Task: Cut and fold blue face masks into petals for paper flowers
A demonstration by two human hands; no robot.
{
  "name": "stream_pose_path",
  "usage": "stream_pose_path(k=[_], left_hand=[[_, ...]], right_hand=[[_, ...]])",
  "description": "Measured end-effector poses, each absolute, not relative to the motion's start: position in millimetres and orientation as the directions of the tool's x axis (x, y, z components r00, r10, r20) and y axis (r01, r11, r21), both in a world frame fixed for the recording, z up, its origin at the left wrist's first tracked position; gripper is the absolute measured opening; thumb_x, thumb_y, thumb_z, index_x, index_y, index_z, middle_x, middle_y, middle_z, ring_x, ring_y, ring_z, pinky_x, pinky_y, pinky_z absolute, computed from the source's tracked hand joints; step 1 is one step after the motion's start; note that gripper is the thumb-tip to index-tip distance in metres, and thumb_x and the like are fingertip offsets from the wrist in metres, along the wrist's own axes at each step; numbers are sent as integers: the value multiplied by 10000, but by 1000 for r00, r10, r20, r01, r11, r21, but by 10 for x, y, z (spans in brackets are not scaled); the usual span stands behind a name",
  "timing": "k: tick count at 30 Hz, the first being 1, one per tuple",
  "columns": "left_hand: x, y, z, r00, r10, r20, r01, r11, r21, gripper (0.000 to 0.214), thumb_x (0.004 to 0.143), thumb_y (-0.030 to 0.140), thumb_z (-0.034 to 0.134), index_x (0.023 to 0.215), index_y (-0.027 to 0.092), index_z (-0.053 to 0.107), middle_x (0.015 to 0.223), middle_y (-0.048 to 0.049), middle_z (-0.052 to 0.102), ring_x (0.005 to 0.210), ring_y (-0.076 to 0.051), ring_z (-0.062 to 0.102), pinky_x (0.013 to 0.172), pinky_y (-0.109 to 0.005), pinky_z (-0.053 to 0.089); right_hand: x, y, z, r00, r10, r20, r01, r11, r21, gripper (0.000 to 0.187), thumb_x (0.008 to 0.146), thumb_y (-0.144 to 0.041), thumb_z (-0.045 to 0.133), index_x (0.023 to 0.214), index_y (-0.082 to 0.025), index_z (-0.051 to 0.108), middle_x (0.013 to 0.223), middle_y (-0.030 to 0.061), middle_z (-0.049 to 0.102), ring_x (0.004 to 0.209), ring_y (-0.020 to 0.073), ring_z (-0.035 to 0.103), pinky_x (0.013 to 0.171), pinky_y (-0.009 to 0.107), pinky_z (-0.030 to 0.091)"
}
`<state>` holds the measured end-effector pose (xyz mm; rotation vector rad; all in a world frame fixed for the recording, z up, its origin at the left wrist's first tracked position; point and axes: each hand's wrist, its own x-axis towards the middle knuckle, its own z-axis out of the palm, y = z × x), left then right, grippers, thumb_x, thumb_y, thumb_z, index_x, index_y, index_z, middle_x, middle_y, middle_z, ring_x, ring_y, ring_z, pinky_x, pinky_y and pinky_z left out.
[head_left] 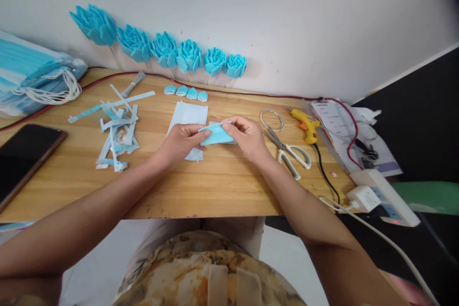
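Note:
A folded blue face mask piece (218, 135) is held above the table between both hands. My left hand (182, 141) pinches its left end, thumb on top. My right hand (246, 135) grips the right end, with the thumb pressed on the front face. Beneath and behind my left hand lies a flat, pale face mask sheet (189, 114), partly covered. Several small folded blue petals (181, 91) stand in a row just beyond it. To the right of my right hand rest scissors (283, 147) with white handles, blades slightly apart, and a coil of wire (271, 120).
Several blue fabric flowers (165, 50) on sticks lean against the wall. Cut strips (120, 129) lie left, near a phone (27, 160) and a bag of masks (32, 74). A yellow glue gun (306, 124), papers (333, 122) and a power strip (389, 198) are right.

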<state>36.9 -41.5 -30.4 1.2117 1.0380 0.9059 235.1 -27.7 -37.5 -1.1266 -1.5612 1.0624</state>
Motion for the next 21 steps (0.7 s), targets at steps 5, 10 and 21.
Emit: stream_pose_path(k=[5, 10, 21], left_hand=[[369, -411, -308, 292, 948, -127, 17, 128, 992, 380, 709, 518, 791, 858, 168, 791, 773, -26, 717, 665, -137, 574, 603, -257, 552], [356, -403, -291, 259, 964, -57, 114, 28, 993, 330, 756, 455, 742, 924, 176, 787, 761, -20, 707, 589, -104, 483, 519, -219, 409], [348, -417, -284, 234, 970, 69, 229, -124, 965, 256, 791, 435, 681, 740, 189, 728, 668, -2, 651, 582, -114, 446, 552, -251, 340]], right_hand=[[2352, -282, -373, -171, 964, 203, 221, 238, -946, 226, 822, -414, 687, 802, -191, 716, 665, -21, 603, 583, 96, 471, 545, 237, 381], [2336, -325, -353, -203, 938, 281, 291, 331, -897, 176, 846, -364, 689, 809, -196, 725, 688, -16, 640, 606, 105, 523, 579, 247, 411], [2342, -336, -358, -291, 858, 422, 416, 511, -752, 152, 899, -346, 670, 840, -226, 742, 754, 1, 707, 685, 133, 608, 663, 274, 471]])
